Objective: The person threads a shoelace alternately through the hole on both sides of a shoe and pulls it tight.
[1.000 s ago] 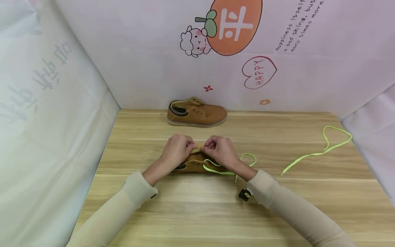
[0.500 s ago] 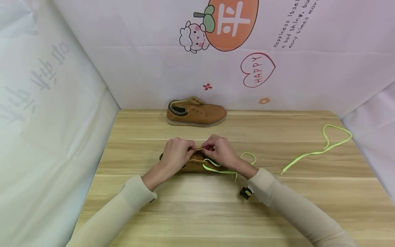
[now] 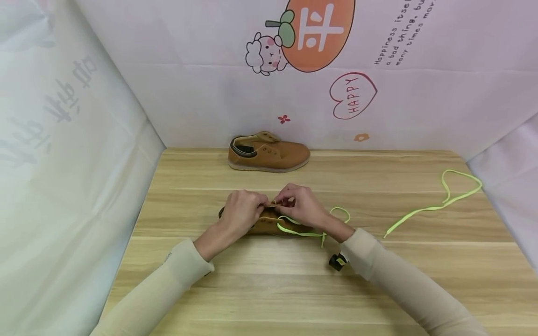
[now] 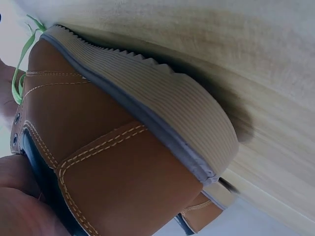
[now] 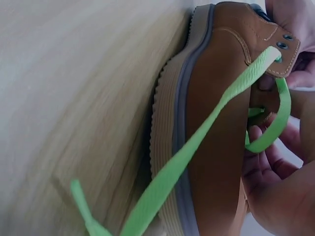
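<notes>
A brown leather shoe (image 3: 266, 227) lies on the table, toe to the right, under both hands. My left hand (image 3: 240, 211) pinches the shoe's far eyelet flap between thumb and finger. At the front part of that flap, my right hand (image 3: 306, 205) pinches a bit of the yellow-green shoelace (image 3: 296, 233). In the right wrist view the lace (image 5: 194, 147) passes through an eyelet of the near flap, and its loop reaches inside the shoe beside the right fingers. The left wrist view shows the shoe's heel (image 4: 130, 182); the left fingertips are hidden there.
A second brown shoe (image 3: 273, 156), unlaced, stands at the table's back edge near the white printed backdrop (image 3: 201, 107). Another yellow-green lace (image 3: 424, 210) lies loose on the right of the wooden table (image 3: 260, 298). A black device (image 3: 337, 262) shows by the right cuff.
Both hands stay at the far flap, which has tilted in their grip. A tip of lace has come into view at the right fingertips. The second shoe and loose lace lie as before.
</notes>
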The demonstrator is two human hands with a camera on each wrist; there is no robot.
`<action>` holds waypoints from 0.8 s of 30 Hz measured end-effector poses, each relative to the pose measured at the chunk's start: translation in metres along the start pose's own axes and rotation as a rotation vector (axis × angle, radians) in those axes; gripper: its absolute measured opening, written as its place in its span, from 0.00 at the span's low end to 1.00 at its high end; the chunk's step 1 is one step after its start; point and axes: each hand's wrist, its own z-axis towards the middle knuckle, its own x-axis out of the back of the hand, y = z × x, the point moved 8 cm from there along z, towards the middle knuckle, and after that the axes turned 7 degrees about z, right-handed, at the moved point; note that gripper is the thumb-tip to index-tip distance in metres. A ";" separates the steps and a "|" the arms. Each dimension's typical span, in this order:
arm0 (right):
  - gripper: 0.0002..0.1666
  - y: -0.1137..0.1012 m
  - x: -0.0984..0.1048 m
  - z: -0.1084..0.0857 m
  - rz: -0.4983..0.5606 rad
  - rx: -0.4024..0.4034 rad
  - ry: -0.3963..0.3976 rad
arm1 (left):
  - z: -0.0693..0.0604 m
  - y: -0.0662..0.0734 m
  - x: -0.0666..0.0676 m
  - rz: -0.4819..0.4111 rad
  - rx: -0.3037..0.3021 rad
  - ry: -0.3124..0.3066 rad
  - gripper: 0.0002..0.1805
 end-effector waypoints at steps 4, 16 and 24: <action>0.07 0.001 0.000 -0.001 0.045 0.005 -0.036 | -0.001 0.001 0.001 0.012 -0.028 0.030 0.11; 0.05 0.005 0.001 0.003 0.044 -0.053 0.021 | 0.000 0.001 0.000 0.010 -0.052 0.040 0.12; 0.10 0.019 0.006 0.005 0.271 -0.191 0.077 | 0.000 0.002 -0.001 0.001 -0.053 0.042 0.13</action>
